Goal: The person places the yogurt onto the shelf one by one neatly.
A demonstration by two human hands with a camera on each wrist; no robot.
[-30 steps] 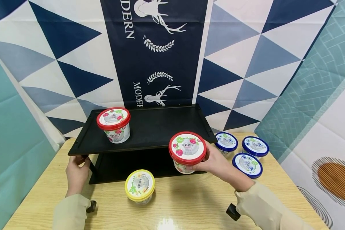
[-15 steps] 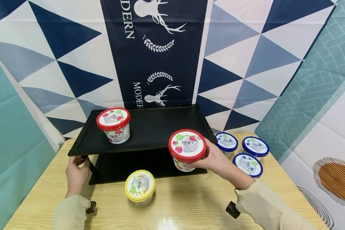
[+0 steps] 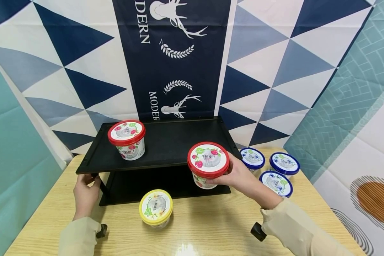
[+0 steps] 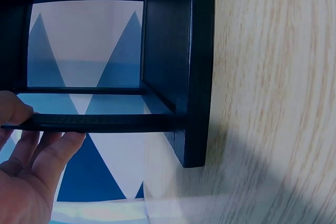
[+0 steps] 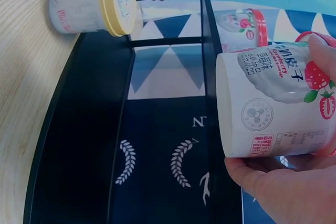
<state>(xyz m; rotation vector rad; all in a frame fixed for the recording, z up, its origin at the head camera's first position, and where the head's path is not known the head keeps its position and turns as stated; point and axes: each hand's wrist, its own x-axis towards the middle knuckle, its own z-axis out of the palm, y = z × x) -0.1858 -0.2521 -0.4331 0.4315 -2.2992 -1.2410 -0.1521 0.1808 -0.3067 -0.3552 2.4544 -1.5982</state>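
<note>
A black two-tier shelf (image 3: 179,145) stands on the table against the wall hanging. At its front left, my left hand (image 3: 85,193) grips the upright post (image 4: 105,123), thumb on one side and fingers on the other in the left wrist view. My right hand (image 3: 240,176) holds a red-lidded strawberry tub (image 3: 208,160) by its side, in front of the upper board's right edge. The right wrist view shows the tub's printed side (image 5: 278,103) and bare base edge. A second red-lidded tub (image 3: 128,140) sits on the upper board at the left.
A yellow-lidded tub (image 3: 156,208) stands on the wooden table (image 3: 121,238) before the shelf. Three blue-lidded tubs (image 3: 284,163) are grouped to the right of the shelf. Patterned cloth (image 3: 259,71) hangs close behind and on both sides.
The strawberry tub in my right hand has risen slightly, and its lid has tilted back a little. My left hand stays on the post, and the other tubs stay put.
</note>
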